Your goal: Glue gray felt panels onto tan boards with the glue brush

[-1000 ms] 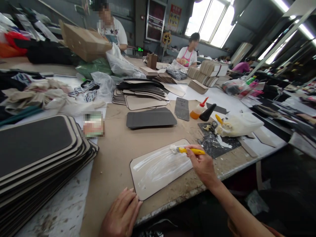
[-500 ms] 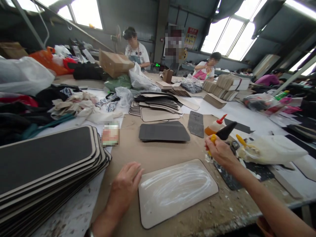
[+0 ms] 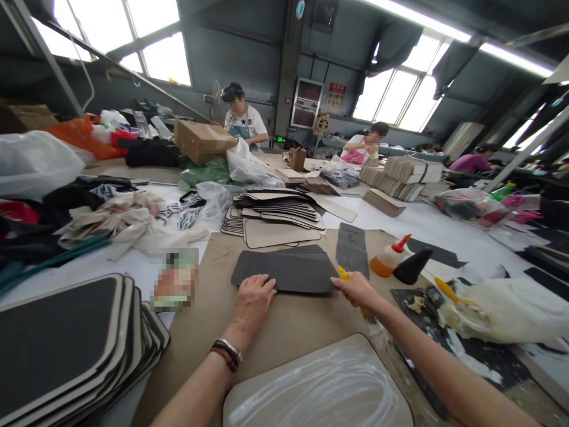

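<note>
Fingers unclenched, our left hand [image 3: 254, 305] rests on stacked dark-gray panels [image 3: 288, 267]; our right hand [image 3: 359, 292], clamped around a yellow-handled brush [image 3: 342, 273], meets their edge.

No wording can be read clearly. Marks too small or blurred to make out stand on the narrow grey panel [image 3: 352, 254] (they look handwritten), the red-and-yellow wall poster [image 3: 335, 98] and the lit green sign [image 3: 280, 140].
</note>
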A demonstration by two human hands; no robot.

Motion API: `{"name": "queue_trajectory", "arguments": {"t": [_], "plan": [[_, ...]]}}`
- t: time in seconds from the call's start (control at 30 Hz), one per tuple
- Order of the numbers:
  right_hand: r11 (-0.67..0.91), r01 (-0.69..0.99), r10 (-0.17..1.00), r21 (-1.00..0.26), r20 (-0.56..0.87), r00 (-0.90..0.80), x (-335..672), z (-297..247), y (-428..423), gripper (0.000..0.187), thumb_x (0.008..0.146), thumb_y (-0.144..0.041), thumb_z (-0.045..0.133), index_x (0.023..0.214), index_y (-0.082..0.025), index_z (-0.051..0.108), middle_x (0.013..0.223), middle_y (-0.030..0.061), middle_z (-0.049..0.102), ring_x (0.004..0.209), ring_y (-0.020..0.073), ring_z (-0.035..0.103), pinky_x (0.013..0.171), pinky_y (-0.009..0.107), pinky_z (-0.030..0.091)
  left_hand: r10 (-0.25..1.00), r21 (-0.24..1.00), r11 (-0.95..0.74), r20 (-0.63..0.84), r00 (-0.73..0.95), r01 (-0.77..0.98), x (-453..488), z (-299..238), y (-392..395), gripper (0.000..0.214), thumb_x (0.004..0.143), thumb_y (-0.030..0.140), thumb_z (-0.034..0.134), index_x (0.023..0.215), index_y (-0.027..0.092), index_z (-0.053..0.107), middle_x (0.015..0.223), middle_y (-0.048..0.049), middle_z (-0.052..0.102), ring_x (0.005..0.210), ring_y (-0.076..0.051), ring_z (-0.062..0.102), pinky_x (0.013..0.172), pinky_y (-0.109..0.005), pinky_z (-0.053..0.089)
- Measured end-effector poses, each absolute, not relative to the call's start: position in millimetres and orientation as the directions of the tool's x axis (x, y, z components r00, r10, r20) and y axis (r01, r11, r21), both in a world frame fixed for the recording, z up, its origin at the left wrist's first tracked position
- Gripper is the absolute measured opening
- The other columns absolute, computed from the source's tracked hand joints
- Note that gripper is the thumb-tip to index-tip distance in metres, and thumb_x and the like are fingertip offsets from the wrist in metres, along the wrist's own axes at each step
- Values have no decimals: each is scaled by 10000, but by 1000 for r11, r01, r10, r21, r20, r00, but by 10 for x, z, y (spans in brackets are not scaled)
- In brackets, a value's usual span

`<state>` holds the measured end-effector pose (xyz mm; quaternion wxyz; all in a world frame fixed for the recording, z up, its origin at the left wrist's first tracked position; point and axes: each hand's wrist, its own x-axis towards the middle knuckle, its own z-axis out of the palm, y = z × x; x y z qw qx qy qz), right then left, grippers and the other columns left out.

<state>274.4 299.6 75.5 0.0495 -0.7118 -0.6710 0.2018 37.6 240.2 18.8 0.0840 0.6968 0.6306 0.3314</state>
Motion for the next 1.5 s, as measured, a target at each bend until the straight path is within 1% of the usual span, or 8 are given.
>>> {"name": "queue_trajectory", "arguments": {"t": [0.23,0.33,0.43,0.53,0.73,1.0,1.17,1.5], "plan": [[399,889,895,-224,306,-325,2459,1428,2763,171,869,-262,454,812,-174,590,732,46,632,652,145,579,612,232,386,973,788,19,128,-193,615,387,421,2110,453,829,516,456,771,115,658,843,-139,693,870,-291,640,833,-444,482],[589,763,761,-268,500,-412,2307,1767,2451,169,876,-247,449,869,-177,603,741,21,627,649,121,570,623,221,402,968,968,249,-249,7,22,482,596,1846,650,814,659,309,787,108,653,814,-148,704,769,-258,677,735,-412,541],[602,696,750,-391,577,-324,2209,2046,2139,166,869,-293,492,854,-173,606,629,-22,569,573,97,535,563,211,399,920,607,367,-349,178,-705,467,785,1680,622,825,635,330,995,112,621,1050,-171,669,980,-246,639,834,-396,525],[524,647,823,-554,524,-218,2257,2178,1910,163,844,-314,539,837,-164,601,528,-52,506,473,80,489,479,206,381,927,483,13,-334,-170,-876,295,929,1616,412,920,430,316,1025,178,624,973,-79,706,913,-157,659,797,-306,544],[322,585,945,-744,292,-149,2720,1980,1694,266,774,-423,614,820,-165,569,429,-81,471,353,65,430,395,207,349,802,695,-84,-378,-462,-714,-39,1020,1221,260,838,90,482,978,222,657,826,14,731,772,-96,668,686,-193,544],[177,908,977,-381,-42,-208,3473,1029,1462,291,813,-433,490,633,-206,515,504,-17,567,486,134,548,522,246,382,903,929,362,-331,-275,72,301,482,370,363,748,510,538,796,162,630,696,-43,683,685,-195,619,642,-282,471],[142,984,966,-110,-202,-162,3700,413,1406,207,858,-352,434,828,-204,576,690,50,655,676,212,639,588,257,376,895,440,441,-284,-345,782,496,379,329,273,841,348,417,616,213,495,543,-10,574,539,-163,535,511,-251,283],[112,982,931,-152,-330,-157,3732,416,1474,231,870,-331,402,823,-178,567,782,88,673,745,228,630,638,263,376,899,285,397,-313,-306,873,557,465,389,313,897,315,324,651,215,491,664,-75,672,648,-202,636,534,-253,291]]}}
